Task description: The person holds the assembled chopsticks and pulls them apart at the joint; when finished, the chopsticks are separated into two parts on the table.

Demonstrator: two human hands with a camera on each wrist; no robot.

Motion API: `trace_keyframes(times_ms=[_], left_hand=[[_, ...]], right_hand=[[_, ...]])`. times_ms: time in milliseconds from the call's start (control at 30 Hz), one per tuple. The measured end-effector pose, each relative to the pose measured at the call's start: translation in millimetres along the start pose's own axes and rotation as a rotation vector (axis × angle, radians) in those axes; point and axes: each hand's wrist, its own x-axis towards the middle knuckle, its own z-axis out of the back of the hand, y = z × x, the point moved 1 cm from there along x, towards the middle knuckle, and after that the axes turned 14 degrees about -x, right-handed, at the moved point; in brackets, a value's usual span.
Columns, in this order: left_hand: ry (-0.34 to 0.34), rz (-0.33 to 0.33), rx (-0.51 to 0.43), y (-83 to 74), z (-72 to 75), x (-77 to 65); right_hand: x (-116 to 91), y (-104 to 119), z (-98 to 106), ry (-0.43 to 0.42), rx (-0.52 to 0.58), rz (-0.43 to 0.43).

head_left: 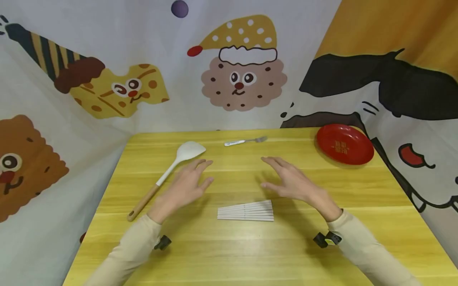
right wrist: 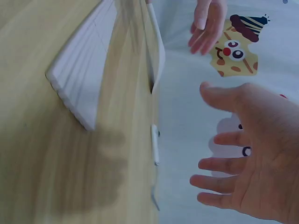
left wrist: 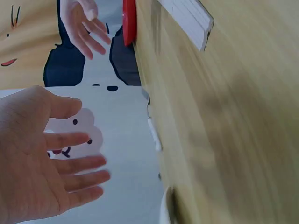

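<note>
My left hand (head_left: 184, 186) is held above the table, holding nothing, its fingers extended and thumb apart. Nearest to it is a white spatula (head_left: 189, 151) with a wooden handle, lying slantwise at the left. Across from it my right hand (head_left: 294, 180) hovers with fingers spread, also holding nothing. Below and between the hands, several white chopsticks (head_left: 247, 211) lie side by side, closer together at their left ends. Both palms (left wrist: 28, 158) show in the wrist views, apart from the table.
A fork (head_left: 245, 141) with a white handle lies near the table's back edge. At the back right sits a red oval plate (head_left: 345, 145). The wooden table (head_left: 229, 254) ends at a cloth backdrop (head_left: 186, 103) printed with cartoon figures.
</note>
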Motion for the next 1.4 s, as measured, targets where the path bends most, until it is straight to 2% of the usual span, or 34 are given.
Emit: trace_keyframes(times_ms=[200,333,467,567,800,933,1200,1400], left_hand=[[0.108,0.036,-0.088,0.2,-24.1,7.9],[0.178,0.011,-0.155,-1.7,-44.8,13.5],[0.234,-0.041,-0.161,-4.9,-62.4,17.4],[0.265,-0.066,-0.152,-8.1,-70.7,19.3],[0.357,-0.038,-0.169,-11.4,-84.8,21.8],[0.36,-0.037,-0.181,-7.7,-91.3,23.9],[0.338,-0.089,-0.132,-6.1,-98.3,29.1],[0.315,-0.065,-0.127,-6.3,-102.1,30.5]], right_hand=[[1,7,-20,0.019,0.096,0.037],[2,13,-39,0.046,0.121,0.11],[2,20,-53,0.069,0.142,0.172],[1,24,-60,0.084,0.174,0.182],[-1,25,-69,0.095,0.21,0.179],[2,24,-73,0.084,0.191,0.182],[2,24,-76,0.042,0.143,0.203],[1,26,-81,0.01,0.11,0.238]])
